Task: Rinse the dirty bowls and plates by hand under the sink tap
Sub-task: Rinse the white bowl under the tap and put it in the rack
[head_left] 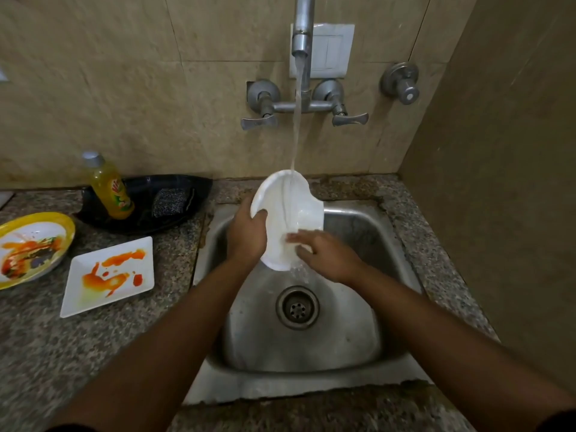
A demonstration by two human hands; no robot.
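A white plate (282, 210) is tilted on edge over the steel sink (352, 338), under the stream running from the tap (301, 32). My left hand (246, 235) grips the plate's left rim, thumb on its face. My right hand (324, 254) rubs the lower part of the plate's face with its fingers stretched out, and water spills off below them. On the counter to the left lie a white square plate (90, 300) and a yellow-rimmed round plate (62, 226), both smeared with orange sauce.
A yellow dish-soap bottle (110, 188) and a dark scrubber pad (170, 202) sit in a black tray (187, 188) at the back left. Two tap handles (258, 121) stick out of the tiled wall. The drain (297, 307) lies in the basin's middle. A brown wall closes the right side.
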